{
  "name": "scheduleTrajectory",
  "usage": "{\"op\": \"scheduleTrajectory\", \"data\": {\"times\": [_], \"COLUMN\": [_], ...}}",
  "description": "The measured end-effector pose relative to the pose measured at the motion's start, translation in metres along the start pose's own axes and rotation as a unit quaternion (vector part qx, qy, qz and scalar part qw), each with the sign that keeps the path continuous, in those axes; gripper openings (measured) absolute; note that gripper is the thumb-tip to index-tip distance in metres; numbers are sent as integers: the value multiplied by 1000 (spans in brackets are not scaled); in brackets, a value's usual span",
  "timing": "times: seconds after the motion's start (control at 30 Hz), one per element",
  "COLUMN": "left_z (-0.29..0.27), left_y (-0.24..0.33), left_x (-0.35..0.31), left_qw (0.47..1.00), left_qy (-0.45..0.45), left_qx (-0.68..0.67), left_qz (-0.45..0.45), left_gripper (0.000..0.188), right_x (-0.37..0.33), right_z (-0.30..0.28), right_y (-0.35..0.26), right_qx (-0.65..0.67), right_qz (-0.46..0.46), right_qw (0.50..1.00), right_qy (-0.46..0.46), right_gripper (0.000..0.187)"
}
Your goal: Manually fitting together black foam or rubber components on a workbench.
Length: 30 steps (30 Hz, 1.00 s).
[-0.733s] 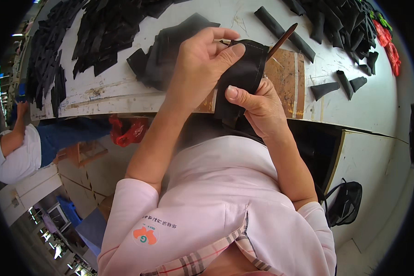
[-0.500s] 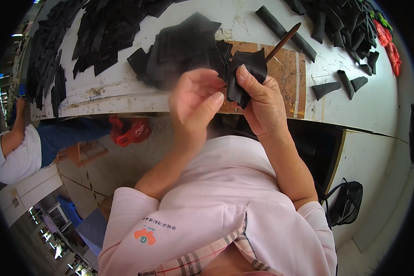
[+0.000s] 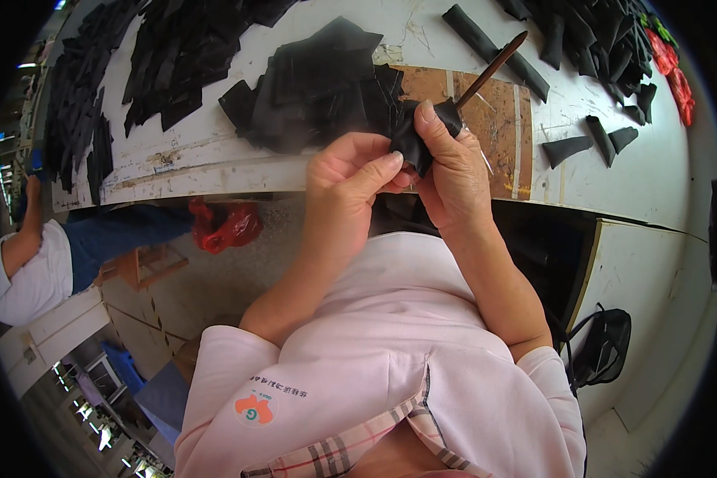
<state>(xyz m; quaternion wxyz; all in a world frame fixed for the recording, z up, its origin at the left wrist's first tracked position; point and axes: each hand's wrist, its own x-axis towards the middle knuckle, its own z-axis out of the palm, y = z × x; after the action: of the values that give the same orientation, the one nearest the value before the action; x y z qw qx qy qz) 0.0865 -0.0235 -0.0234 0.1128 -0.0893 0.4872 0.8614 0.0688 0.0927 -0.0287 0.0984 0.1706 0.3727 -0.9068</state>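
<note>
The black piece (image 3: 410,141) sits over the near edge of the table (image 3: 613,191), its left side pinched by the left hand's (image 3: 344,174) thumb and fingers, its right gripped by the right hand (image 3: 460,177). A loosening pinch could let it slip. The brown pointed rod (image 3: 493,68), jutting far-right, could snag the black pile (image 3: 319,80) at left if swung across.

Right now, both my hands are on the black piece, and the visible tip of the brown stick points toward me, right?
Not quite: the visible tip of the brown stick points away from you, up and to the right, as the head view shows. Your left hand and right hand are both on the black piece.
</note>
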Motion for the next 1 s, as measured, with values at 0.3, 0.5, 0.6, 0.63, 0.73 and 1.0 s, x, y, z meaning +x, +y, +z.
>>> {"op": "scheduleTrajectory", "data": {"times": [0.3,0.5,0.6,0.63,0.73,1.0], "left_z": [-4,-14,-12,-11,-12,-3], "left_y": [-10,-1,1,2,1,7], "left_x": [3,9,7,7,8,6], "left_qw": [999,999,999,997,995,999], "left_qy": [-20,-33,-45,-57,-60,-10], "left_qx": [19,12,-19,-54,-71,38], "left_qz": [23,29,11,-10,-25,4], "left_gripper": [12,11,11,10,8,13], "right_x": [0,-5,-4,-3,-3,0], "right_z": [-4,-6,-9,-9,-10,-5], "right_y": [-6,-15,-10,-10,-8,-2], "right_qx": [95,-34,17,17,52,30], "right_qz": [134,92,79,77,116,70], "right_qw": [986,993,992,992,986,996], "right_qy": [5,-60,-96,-96,-106,-49], "right_gripper": [25,26,21,21,21,17]}}
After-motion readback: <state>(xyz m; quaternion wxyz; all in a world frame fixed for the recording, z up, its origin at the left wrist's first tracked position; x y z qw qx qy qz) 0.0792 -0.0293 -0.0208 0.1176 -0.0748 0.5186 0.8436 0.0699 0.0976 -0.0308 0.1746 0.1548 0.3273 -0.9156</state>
